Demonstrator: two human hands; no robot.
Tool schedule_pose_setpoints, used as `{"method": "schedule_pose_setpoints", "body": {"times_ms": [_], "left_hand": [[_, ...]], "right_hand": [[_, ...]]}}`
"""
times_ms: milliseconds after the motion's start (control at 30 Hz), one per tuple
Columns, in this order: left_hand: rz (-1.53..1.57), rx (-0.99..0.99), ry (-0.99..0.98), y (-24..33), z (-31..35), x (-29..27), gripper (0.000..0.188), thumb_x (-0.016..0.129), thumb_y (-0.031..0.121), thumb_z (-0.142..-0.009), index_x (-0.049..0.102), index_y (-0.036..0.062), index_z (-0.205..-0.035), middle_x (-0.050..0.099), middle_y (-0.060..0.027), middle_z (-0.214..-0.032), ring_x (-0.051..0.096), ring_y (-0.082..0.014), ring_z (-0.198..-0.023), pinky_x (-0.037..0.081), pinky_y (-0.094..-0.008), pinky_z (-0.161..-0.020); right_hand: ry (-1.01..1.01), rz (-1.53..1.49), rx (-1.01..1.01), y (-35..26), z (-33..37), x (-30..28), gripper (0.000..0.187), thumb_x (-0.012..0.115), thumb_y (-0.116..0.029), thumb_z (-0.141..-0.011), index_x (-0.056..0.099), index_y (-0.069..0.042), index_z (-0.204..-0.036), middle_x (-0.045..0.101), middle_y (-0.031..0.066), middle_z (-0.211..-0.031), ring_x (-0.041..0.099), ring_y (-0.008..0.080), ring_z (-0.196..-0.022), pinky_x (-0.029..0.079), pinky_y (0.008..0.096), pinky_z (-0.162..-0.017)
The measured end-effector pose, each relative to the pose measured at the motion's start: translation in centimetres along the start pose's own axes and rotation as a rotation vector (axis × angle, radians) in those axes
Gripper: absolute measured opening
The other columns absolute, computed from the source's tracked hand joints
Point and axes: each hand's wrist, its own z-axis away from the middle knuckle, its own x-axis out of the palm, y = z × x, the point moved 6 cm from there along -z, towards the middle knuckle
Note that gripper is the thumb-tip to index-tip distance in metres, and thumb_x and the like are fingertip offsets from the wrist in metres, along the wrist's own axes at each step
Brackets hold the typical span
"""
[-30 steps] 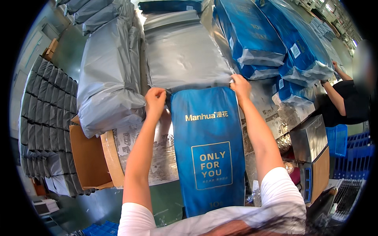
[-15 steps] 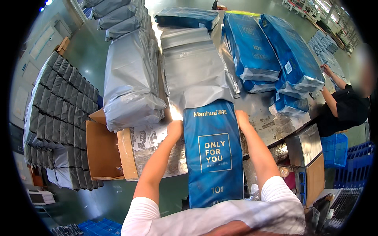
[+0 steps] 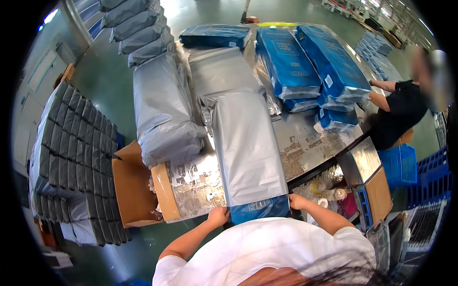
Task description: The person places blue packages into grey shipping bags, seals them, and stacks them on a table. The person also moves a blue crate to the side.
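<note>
A grey plastic bag [image 3: 248, 148] covers most of a long blue package [image 3: 260, 213], whose near end sticks out of the bag's mouth close to my body. At the left corner of that mouth, my left hand [image 3: 218, 216] is closed on the bag's edge. My right hand [image 3: 298, 202] grips the edge on the opposite side. The fingertips of both hands are partly hidden against the bag and package. Beneath the far end of the covered package lie flat grey bags [image 3: 222, 71].
Filled grey bags [image 3: 164, 109] are piled left of my work, beside an open cardboard box [image 3: 136, 190]. Blue packages [image 3: 288, 62] are stacked on the metal table [image 3: 310, 148] at the right. A co-worker [image 3: 405, 105] in black reaches toward them. A cluttered shelf [image 3: 329, 190] sits lower right.
Both hands have come toward my body, drawing the grey bag over the blue package. Only the package's near end still shows, where most of it was bare before.
</note>
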Motion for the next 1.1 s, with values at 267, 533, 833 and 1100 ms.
{"method": "schedule_pose_setpoints", "body": {"times_ms": [267,533,833,1100], "left_hand": [[-0.069,0.302,-0.566,-3.2,-3.9,3.0,0.035,0.053,0.036,-0.073,0.064,0.0043,-0.082,0.062,-0.0191,-0.088,0.059,-0.035,-0.084,0.047,-0.0407,-0.071],[-0.016,0.464,0.018,-2.9,-13.2,-1.0,0.033,0.057,0.035,-0.071,0.064,0.005,-0.083,0.061,-0.0212,-0.085,0.059,-0.0355,-0.078,0.046,-0.0436,-0.07],[0.138,-0.379,0.085,-1.5,-8.4,-2.3,0.043,0.054,0.04,-0.079,0.061,-0.0021,-0.075,0.059,-0.0235,-0.073,0.058,-0.0385,-0.07,0.045,-0.0445,-0.064],[0.67,-0.416,0.199,0.2,-4.3,0.5,0.031,0.058,0.027,-0.082,0.057,-0.0015,-0.07,0.053,-0.0099,-0.053,0.05,-0.0162,-0.049,0.039,-0.0326,-0.047]], "right_hand": [[-0.347,0.35,-0.236,0.5,-0.6,1.4,0.029,0.055,-0.024,-0.075,0.06,-0.004,-0.096,0.06,0.0206,-0.092,0.057,0.0383,-0.084,0.046,0.0416,-0.072],[0.105,0.333,-0.501,-5.5,-10.5,-8.9,0.024,0.052,-0.012,-0.066,0.062,-0.004,-0.087,0.06,0.0224,-0.084,0.056,0.0407,-0.08,0.046,0.0442,-0.069],[-0.022,0.308,-0.045,1.2,-10.5,-11.8,0.028,0.062,-0.029,-0.072,0.063,-0.001,-0.071,0.06,0.0227,-0.075,0.059,0.0366,-0.075,0.047,0.0431,-0.068],[-0.092,0.522,-0.417,-11.3,-5.0,-7.4,0.02,0.046,-0.017,-0.079,0.061,-0.005,-0.087,0.061,0.0189,-0.086,0.059,0.0359,-0.078,0.048,0.0446,-0.067]]}}
